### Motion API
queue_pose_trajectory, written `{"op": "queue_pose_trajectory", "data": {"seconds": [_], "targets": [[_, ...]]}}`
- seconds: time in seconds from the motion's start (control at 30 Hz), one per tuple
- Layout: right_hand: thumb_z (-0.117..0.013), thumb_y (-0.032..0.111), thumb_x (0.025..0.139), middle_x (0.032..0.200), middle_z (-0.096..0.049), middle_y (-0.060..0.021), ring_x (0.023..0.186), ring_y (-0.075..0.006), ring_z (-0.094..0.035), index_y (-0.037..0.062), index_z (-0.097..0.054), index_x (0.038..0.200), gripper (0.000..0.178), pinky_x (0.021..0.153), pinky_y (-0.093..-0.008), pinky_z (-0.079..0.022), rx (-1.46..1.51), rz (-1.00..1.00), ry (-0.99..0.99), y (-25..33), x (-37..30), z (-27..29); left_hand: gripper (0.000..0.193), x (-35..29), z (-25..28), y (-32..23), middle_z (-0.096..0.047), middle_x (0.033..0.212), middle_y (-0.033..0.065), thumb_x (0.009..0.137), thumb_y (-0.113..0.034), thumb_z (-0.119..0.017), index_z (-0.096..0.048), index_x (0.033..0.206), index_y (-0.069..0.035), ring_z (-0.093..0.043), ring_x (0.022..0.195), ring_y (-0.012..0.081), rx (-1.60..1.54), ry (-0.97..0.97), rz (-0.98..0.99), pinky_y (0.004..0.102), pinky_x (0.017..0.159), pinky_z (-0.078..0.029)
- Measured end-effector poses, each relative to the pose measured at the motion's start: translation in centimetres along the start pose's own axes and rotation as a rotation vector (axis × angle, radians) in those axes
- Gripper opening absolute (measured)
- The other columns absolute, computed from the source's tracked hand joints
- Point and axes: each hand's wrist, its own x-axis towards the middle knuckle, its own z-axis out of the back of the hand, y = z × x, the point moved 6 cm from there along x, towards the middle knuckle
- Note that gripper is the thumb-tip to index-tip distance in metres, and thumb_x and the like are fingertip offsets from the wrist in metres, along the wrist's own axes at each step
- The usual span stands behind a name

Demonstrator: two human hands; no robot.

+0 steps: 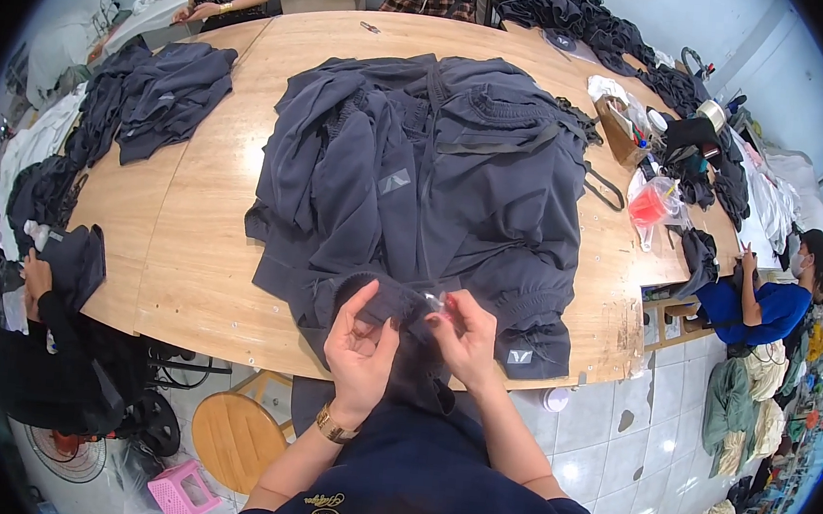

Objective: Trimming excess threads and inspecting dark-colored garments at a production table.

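Observation:
A pile of dark grey garments (503,197) with gathered elastic edges covers the middle of the wooden table. At its near edge, my left hand (362,355) is closed on a dark grey gathered cuff (384,299), thumb and fingertips pinching the fabric. Close to its right, my right hand (464,340) pinches a small shiny, see-through piece (436,301) against the same cloth; its exact kind is too small to tell. More of the held garment hangs over the table edge below my hands. A grey patch (519,357) shows on the cloth to the right.
More dark garments (175,93) lie at the table's left. At the right are a brown box (617,128) and a plastic bag with red contents (649,206). Several people sit around the table. A round wooden stool (238,442) and a pink stool (182,490) stand at lower left.

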Motion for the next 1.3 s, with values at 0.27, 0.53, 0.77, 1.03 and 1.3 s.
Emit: {"op": "queue_pose_trajectory", "data": {"seconds": [0.27,0.53,0.77,1.03,1.3], "targets": [[-0.072,0.023,0.074,0.061,-0.053,-0.0070,0.048,-0.0231,-0.053,0.0035,-0.055,0.072,0.026,0.045,-0.0312,-0.040,-0.502,0.234,0.039,0.88,-0.08,-0.93,0.052,-0.14,-0.10,-0.12,-0.052,0.102,0.0067,0.082,0.012,-0.053,-0.036,0.130,0.003,-0.053,0.088,0.0074,-0.019,-0.015,-0.037,0.0201,0.082,-0.047],[-0.072,0.024,0.073,0.062,-0.054,-0.0056,0.047,-0.0221,-0.053,0.0050,-0.055,0.071,0.026,0.044,-0.0302,-0.040,-0.541,0.272,0.020,1.32,0.03,-0.96,0.056,-0.48,-0.10,0.12,-0.053,0.107,0.0100,0.080,0.014,-0.054,-0.035,0.131,0.003,-0.056,0.091,0.0105,0.003,0.005,-0.083,0.0240,0.084,-0.049],[-0.072,0.028,0.073,0.061,-0.053,-0.0051,0.047,-0.0224,-0.052,0.0060,-0.055,0.071,0.028,0.045,-0.0311,-0.039,-0.558,0.286,0.024,0.80,-0.22,-0.61,0.059,-0.47,0.22,0.21,-0.053,0.105,0.0089,0.079,0.015,-0.054,-0.033,0.132,0.003,-0.056,0.089,0.0103,0.027,-0.029,-0.079,0.0244,0.084,-0.049],[-0.071,0.029,0.074,0.061,-0.052,-0.0047,0.048,-0.0231,-0.051,0.0065,-0.055,0.071,0.028,0.047,-0.0313,-0.037,-0.582,0.281,0.084,1.12,-0.29,-0.77,0.060,-0.45,0.16,0.31,-0.053,0.106,0.0095,0.079,0.015,-0.054,-0.031,0.133,0.002,-0.056,0.091,0.0116,0.001,-0.018,-0.092,0.0253,0.085,-0.050],[-0.071,0.030,0.073,0.061,-0.052,-0.0047,0.049,-0.0246,-0.052,0.0069,-0.054,0.069,0.030,0.047,-0.0322,-0.038,-0.598,0.296,0.076,1.36,-0.16,-0.95,0.060,-0.62,0.12,0.55,-0.054,0.106,0.0102,0.078,0.016,-0.055,-0.033,0.132,0.003,-0.058,0.092,0.0130,0.048,0.001,-0.107,0.0263,0.085,-0.050]]}}
